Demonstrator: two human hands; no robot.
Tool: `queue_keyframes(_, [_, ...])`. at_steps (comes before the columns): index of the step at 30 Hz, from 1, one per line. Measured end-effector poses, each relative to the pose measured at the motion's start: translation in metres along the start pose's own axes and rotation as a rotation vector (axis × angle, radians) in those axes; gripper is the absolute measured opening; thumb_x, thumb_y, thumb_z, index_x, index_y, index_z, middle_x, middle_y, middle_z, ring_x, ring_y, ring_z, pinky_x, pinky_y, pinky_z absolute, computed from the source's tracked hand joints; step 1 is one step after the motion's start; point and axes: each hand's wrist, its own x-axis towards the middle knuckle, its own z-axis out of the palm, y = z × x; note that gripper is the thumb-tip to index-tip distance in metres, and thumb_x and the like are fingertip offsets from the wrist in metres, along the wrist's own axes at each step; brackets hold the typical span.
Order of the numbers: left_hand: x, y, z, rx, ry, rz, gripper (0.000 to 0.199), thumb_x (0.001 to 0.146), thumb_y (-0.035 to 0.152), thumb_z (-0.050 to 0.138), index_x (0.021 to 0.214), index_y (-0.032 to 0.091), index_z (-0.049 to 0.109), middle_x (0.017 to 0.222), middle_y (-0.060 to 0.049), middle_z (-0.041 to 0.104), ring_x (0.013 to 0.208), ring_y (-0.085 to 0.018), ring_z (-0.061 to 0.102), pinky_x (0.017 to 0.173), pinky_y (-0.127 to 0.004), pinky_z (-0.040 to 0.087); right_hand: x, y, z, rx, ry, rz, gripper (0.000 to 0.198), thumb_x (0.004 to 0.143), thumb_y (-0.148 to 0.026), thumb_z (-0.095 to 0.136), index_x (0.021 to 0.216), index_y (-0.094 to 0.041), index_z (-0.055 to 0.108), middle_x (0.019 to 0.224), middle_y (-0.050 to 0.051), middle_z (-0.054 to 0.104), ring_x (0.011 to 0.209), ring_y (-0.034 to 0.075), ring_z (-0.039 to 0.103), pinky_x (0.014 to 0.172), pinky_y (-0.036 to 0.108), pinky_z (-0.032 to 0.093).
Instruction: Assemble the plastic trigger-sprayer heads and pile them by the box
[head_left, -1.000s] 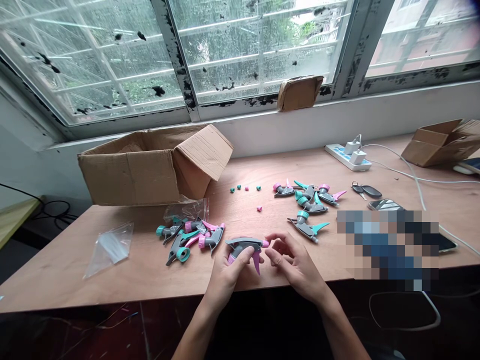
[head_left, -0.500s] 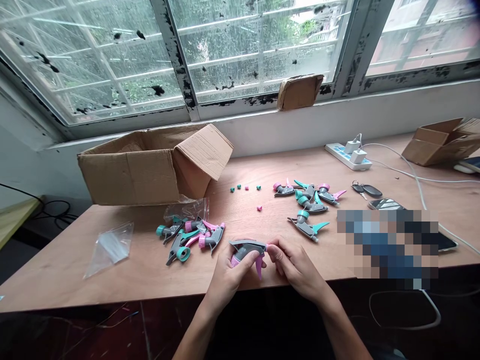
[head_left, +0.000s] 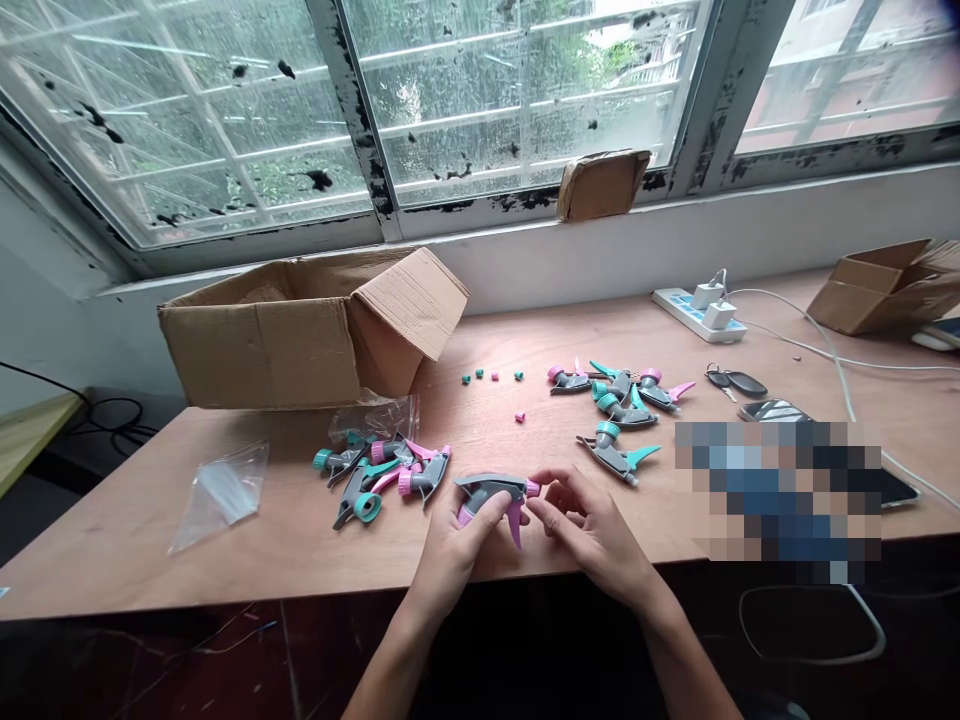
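Note:
My left hand is wrapped round a grey and pink trigger sprayer head near the table's front edge, its pink trigger pointing down. A small pink nozzle cap sits at the sprayer's right tip. Just right of that cap, my right hand has thumb and fingers parted, with nothing visible between them. Several grey sprayer heads with pink or teal parts lie in a pile to the left. More sprayer heads lie to the right. Beyond my hands are small loose pink and teal caps.
A large open cardboard box stands at the back left, a clear plastic bag in front of it. To the right are a power strip, keys, a phone, cables and a smaller carton. One area is pixelated.
My right thumb and fingers have parted from the pink nozzle cap, leaving it in view on the sprayer's tip. The left hand keeps hold of the sprayer head.

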Motion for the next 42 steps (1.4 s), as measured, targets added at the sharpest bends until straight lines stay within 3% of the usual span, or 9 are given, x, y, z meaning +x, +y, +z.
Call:
queue_keyframes(4, [0.000,0.003,0.001,0.007,-0.028,-0.028,0.022,0.095,0.034,0.069,0.105,0.015,0.070,0.101,-0.010,0.080,0.089,-0.025,0.075,0.087,-0.035,0.055,0.000,0.001,-0.001,-0.032,0.013,-0.015,0.020,0.099,-0.039,0.061,0.111,-0.023,0.061,0.080,-0.001,0.059,0.068,0.015,0.058,0.059,0.026,0.046])
queue_keyframes(11, [0.000,0.006,0.001,0.081,-0.039,-0.014,0.023,0.095,0.035,0.068,0.103,0.014,0.069,0.090,-0.008,0.079,0.085,-0.024,0.074,0.086,-0.034,0.055,-0.001,-0.005,-0.003,-0.146,0.019,-0.037,0.023,0.102,-0.043,0.056,0.102,-0.021,0.064,0.066,-0.004,0.056,0.055,0.013,0.052,0.054,0.025,0.040])
queue_keyframes(18, [-0.001,0.004,0.001,0.066,-0.086,-0.029,0.023,0.095,0.035,0.068,0.103,0.014,0.067,0.088,-0.008,0.078,0.085,-0.025,0.074,0.087,-0.037,0.055,0.001,-0.009,-0.004,-0.167,-0.063,-0.035,0.050,0.109,-0.047,0.037,0.071,-0.020,0.055,0.058,-0.002,0.052,0.054,0.013,0.051,0.054,0.027,0.038])
queue_keyframes(22, [-0.001,0.004,0.001,0.057,-0.068,-0.026,0.024,0.095,0.035,0.068,0.105,0.014,0.068,0.089,-0.008,0.078,0.085,-0.025,0.074,0.087,-0.036,0.055,0.002,-0.007,-0.002,-0.111,-0.043,-0.020,0.048,0.108,-0.051,0.040,0.076,-0.020,0.058,0.059,-0.002,0.052,0.054,0.013,0.050,0.054,0.026,0.039])
queue_keyframes(26, [-0.001,0.005,0.001,0.029,-0.020,-0.034,0.025,0.094,0.036,0.069,0.107,0.014,0.068,0.093,-0.009,0.078,0.086,-0.025,0.075,0.086,-0.036,0.055,0.002,-0.005,0.000,-0.010,-0.018,-0.002,0.030,0.102,-0.050,0.054,0.108,-0.021,0.060,0.071,-0.002,0.060,0.058,0.014,0.057,0.056,0.025,0.046])
queue_keyframes(28, [-0.001,0.005,0.001,0.025,-0.001,-0.033,0.026,0.093,0.035,0.070,0.109,0.014,0.068,0.098,-0.009,0.078,0.089,-0.025,0.074,0.086,-0.035,0.055,0.001,-0.005,-0.001,-0.007,-0.023,0.003,0.030,0.100,-0.048,0.058,0.113,-0.021,0.059,0.078,-0.001,0.063,0.062,0.015,0.060,0.056,0.025,0.048])
queue_keyframes(33, [-0.001,0.006,0.003,0.041,-0.015,-0.028,0.025,0.093,0.034,0.071,0.109,0.016,0.070,0.105,-0.009,0.078,0.085,-0.023,0.075,0.084,-0.033,0.057,0.000,-0.005,-0.003,-0.065,-0.011,-0.013,0.027,0.101,-0.046,0.058,0.107,-0.020,0.063,0.080,0.001,0.064,0.064,0.015,0.058,0.059,0.026,0.047])
queue_keyframes(37, [-0.002,0.006,0.002,0.080,-0.011,-0.024,0.025,0.093,0.036,0.070,0.107,0.015,0.070,0.092,-0.007,0.078,0.083,-0.024,0.075,0.082,-0.033,0.057,0.001,-0.006,-0.003,-0.176,0.006,-0.057,0.027,0.105,-0.044,0.051,0.101,-0.021,0.064,0.078,0.000,0.064,0.064,0.015,0.056,0.060,0.027,0.043])
queue_keyframes(42, [-0.002,0.005,0.001,0.132,-0.060,-0.041,0.024,0.094,0.038,0.068,0.103,0.015,0.069,0.087,-0.008,0.079,0.085,-0.025,0.074,0.086,-0.036,0.055,0.002,-0.006,-0.002,-0.264,-0.011,-0.091,0.043,0.109,-0.043,0.038,0.076,-0.022,0.055,0.066,-0.001,0.055,0.059,0.015,0.052,0.057,0.028,0.037])
